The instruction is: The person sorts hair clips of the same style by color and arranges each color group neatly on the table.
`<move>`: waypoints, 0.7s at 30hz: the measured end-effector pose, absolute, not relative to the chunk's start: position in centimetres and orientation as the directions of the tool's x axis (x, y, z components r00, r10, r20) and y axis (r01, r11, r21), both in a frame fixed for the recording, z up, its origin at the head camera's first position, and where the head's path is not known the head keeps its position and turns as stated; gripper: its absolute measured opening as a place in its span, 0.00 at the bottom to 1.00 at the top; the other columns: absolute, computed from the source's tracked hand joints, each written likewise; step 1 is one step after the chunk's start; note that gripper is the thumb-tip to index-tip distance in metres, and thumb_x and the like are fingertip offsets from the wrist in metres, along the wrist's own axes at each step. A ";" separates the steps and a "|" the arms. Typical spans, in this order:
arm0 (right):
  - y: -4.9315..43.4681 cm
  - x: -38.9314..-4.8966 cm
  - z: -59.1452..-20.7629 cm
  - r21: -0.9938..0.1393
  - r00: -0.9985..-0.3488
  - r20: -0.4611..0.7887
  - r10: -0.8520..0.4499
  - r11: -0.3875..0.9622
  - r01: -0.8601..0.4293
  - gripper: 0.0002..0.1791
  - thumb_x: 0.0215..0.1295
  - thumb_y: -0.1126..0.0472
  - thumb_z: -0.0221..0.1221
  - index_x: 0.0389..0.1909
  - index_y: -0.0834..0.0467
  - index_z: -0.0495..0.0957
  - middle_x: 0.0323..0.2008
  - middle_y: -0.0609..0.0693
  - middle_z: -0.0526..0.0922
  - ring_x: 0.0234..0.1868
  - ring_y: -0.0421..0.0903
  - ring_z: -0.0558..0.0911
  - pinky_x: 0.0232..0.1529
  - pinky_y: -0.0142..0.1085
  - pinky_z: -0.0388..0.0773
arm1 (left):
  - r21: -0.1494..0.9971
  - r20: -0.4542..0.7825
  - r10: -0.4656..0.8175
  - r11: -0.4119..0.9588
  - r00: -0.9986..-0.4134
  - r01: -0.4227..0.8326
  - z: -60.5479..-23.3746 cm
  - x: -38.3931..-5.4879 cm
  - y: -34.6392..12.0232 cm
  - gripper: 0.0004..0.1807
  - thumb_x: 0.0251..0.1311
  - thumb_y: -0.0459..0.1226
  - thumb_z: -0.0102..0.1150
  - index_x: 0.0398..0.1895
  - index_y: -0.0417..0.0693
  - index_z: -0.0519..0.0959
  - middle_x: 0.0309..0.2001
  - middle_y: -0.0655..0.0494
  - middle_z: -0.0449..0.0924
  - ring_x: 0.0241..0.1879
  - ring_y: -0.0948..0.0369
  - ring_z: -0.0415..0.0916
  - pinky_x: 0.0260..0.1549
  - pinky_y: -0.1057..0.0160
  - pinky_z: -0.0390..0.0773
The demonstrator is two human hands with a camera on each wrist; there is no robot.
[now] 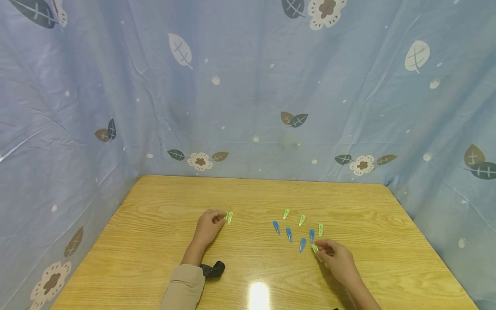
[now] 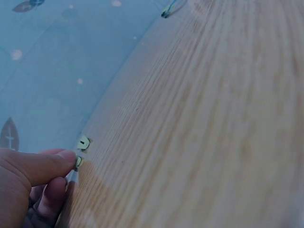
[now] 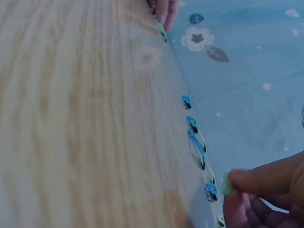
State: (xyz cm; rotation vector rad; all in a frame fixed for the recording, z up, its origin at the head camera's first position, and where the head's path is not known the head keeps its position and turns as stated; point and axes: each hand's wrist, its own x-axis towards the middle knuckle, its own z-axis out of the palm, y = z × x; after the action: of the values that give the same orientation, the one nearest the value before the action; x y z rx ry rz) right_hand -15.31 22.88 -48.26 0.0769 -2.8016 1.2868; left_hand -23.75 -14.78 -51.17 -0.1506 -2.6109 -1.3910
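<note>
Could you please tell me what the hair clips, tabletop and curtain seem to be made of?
Hair clips: perhaps painted metal, thin, slotted and evenly coloured. Tabletop: wood or wood-look laminate, grained, glossy where light glares. Curtain: likely matte fabric, softly wrinkled.

Pale blue cloth in front of you: fills the upper half of your head view, runs down both side edges, creased. Print on it: white flower with brown centre, top, right of centre; white leaf, upper left; second flower, lower left corner. Below you, wood-grain table across the lower half, far corners rounded. Bright glare patch on it, bottom centre.
</note>
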 end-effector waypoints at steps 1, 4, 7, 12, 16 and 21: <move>22.8 -15.4 -48.2 -0.766 -0.997 0.080 -0.022 0.638 -0.076 0.13 0.59 0.73 0.61 0.46 0.67 0.79 0.37 0.51 0.82 0.41 0.46 0.80 0.43 0.33 0.79 | 0.811 0.207 0.005 0.559 -0.978 0.174 -51.2 -23.7 -14.8 0.10 0.59 0.32 0.63 0.44 0.41 0.83 0.32 0.56 0.73 0.32 0.61 0.68 0.33 0.63 0.73; 22.2 -15.7 -47.9 -0.790 -0.996 0.088 -0.029 0.607 -0.087 0.13 0.60 0.71 0.61 0.46 0.66 0.79 0.37 0.50 0.81 0.40 0.44 0.79 0.45 0.34 0.78 | 0.808 0.209 0.004 0.562 -0.978 0.175 -51.2 -23.8 -14.8 0.10 0.59 0.32 0.64 0.44 0.41 0.84 0.32 0.56 0.73 0.31 0.61 0.68 0.33 0.63 0.72; 21.4 -16.2 -47.7 -0.825 -0.997 0.078 -0.029 0.560 -0.081 0.13 0.60 0.70 0.61 0.46 0.65 0.79 0.38 0.50 0.81 0.40 0.43 0.79 0.46 0.33 0.77 | 0.808 0.208 0.004 0.562 -0.978 0.174 -51.3 -23.8 -14.8 0.10 0.58 0.32 0.64 0.44 0.41 0.84 0.32 0.56 0.73 0.31 0.61 0.68 0.32 0.63 0.72; 19.9 -17.2 -47.3 -0.876 -0.996 0.074 -0.047 0.474 -0.088 0.13 0.61 0.69 0.61 0.48 0.65 0.79 0.40 0.52 0.80 0.42 0.44 0.77 0.47 0.29 0.75 | 0.809 0.205 0.002 0.562 -0.979 0.171 -51.3 -23.8 -14.8 0.10 0.58 0.32 0.64 0.44 0.41 0.84 0.32 0.56 0.73 0.31 0.62 0.68 0.32 0.64 0.72; 18.4 -18.0 -46.9 -0.905 -0.996 0.081 -0.047 0.416 -0.094 0.13 0.61 0.68 0.62 0.47 0.64 0.80 0.39 0.52 0.80 0.41 0.44 0.77 0.43 0.28 0.75 | 0.806 0.209 -0.001 0.566 -0.978 0.172 -51.4 -23.8 -14.8 0.10 0.58 0.32 0.64 0.44 0.41 0.84 0.32 0.56 0.73 0.31 0.62 0.68 0.32 0.64 0.72; 16.6 -18.9 -46.9 -0.938 -0.994 0.083 -0.066 0.332 -0.101 0.12 0.61 0.69 0.62 0.46 0.65 0.80 0.40 0.55 0.80 0.41 0.46 0.77 0.41 0.28 0.75 | 0.803 0.211 0.003 0.570 -0.978 0.175 -51.4 -23.9 -14.8 0.10 0.58 0.32 0.64 0.44 0.41 0.84 0.32 0.56 0.73 0.31 0.61 0.68 0.32 0.64 0.72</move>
State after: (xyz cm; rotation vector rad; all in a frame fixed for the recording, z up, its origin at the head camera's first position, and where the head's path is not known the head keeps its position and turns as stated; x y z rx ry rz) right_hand -18.94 16.60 -46.89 0.1589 -2.5389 1.7917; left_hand -23.90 -14.81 -51.42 -0.1500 -2.6146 -1.3683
